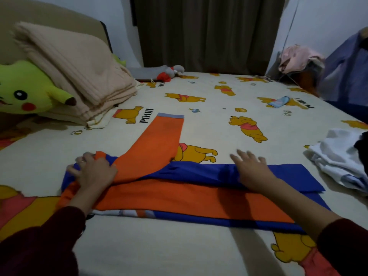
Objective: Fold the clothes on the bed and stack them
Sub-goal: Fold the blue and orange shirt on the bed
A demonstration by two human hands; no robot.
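An orange and blue long-sleeved shirt (179, 198) lies flat across the near part of the bed (209, 108), folded lengthwise into a long band. One orange sleeve (157, 148) with a grey cuff sticks up and away from it. My left hand (93, 170) grips the shirt's left end at the base of that sleeve, fingers curled into the cloth. My right hand (253, 172) lies flat on the blue part, fingers spread. A crumpled pile of white and dark clothes (342, 160) sits at the right edge of the bed.
A folded beige blanket (79, 72) and a green-yellow plush toy (29, 90) lie at the back left. A small grey and red plush (171, 71) lies by the curtain. A small blue item (278, 101) rests at the far right, pink clothes (296, 56) beyond.
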